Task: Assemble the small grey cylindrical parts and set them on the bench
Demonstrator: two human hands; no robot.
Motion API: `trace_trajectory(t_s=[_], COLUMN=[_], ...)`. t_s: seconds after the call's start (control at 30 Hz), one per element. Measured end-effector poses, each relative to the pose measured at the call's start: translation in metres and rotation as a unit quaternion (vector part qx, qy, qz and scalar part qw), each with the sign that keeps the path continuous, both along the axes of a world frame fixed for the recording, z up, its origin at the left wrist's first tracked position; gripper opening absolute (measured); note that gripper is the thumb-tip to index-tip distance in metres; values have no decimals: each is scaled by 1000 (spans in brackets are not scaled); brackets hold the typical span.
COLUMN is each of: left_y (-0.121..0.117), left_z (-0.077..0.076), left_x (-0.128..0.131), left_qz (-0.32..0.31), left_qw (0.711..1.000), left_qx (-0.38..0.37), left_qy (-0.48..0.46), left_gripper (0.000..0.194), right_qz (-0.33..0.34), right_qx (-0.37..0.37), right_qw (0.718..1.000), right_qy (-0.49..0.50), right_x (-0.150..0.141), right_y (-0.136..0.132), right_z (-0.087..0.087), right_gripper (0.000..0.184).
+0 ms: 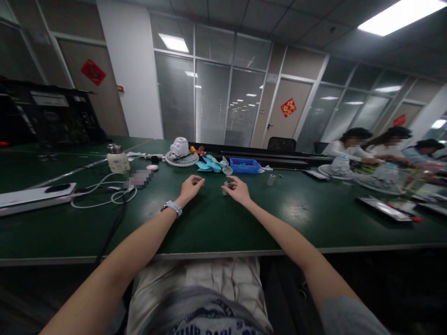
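My right hand (pixel 240 190) has its thumb and fingers around a small silvery cylindrical part (pixel 224 190), partly hidden by the fingers and too small to name further. To its left, my left hand (pixel 190 188) hovers over the green table (pixel 216 228) with fingers curved and slightly apart, nothing visible between them. A second small silvery cylinder (pixel 271 179) stands on the table right of my right hand. Light-blue fan blades (pixel 211 164) lie just beyond both hands. Behind the right hand is a blue basket (pixel 245 166) with small things inside.
A white fan body with a round grille (pixel 181 158) lies beyond my left hand. On the left are a jar (pixel 118 160), a looped white cable (pixel 122 197) and a white box-shaped device (pixel 38 197). Several people sit at the right, near fan parts and a tray (pixel 386 208).
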State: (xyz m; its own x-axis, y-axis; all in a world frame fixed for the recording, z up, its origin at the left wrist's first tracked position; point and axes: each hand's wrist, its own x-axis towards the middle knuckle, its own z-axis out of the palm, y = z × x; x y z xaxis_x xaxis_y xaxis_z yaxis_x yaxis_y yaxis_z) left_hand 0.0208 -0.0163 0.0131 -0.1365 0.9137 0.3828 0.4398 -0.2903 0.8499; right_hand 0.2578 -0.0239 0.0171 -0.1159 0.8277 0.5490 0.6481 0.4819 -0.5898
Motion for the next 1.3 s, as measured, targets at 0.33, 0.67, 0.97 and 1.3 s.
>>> trace_trajectory(t_s=[0.33,0.67,0.97,1.3], left_y=[-20,-32,-5,8], left_z=[10,24,10,-11], left_x=[30,48,7,-10], left_qz=[-96,-54,-30,-127], left_qw=[990,989,998,987], left_qx=[97,109,49,-66], left_qy=[40,89,17,67], left_gripper=[32,23,38,42], right_qz=[20,17,13,-212], right_qx=[0,9,-16,16], right_qw=[995,989,991,970], right_qy=[-94,-146,-134,-116], right_x=[-46,-49,-48,32], right_y=[-20,-21,-26,0], right_z=[-7,-8,-7,16], right_gripper=[64,67,77,70])
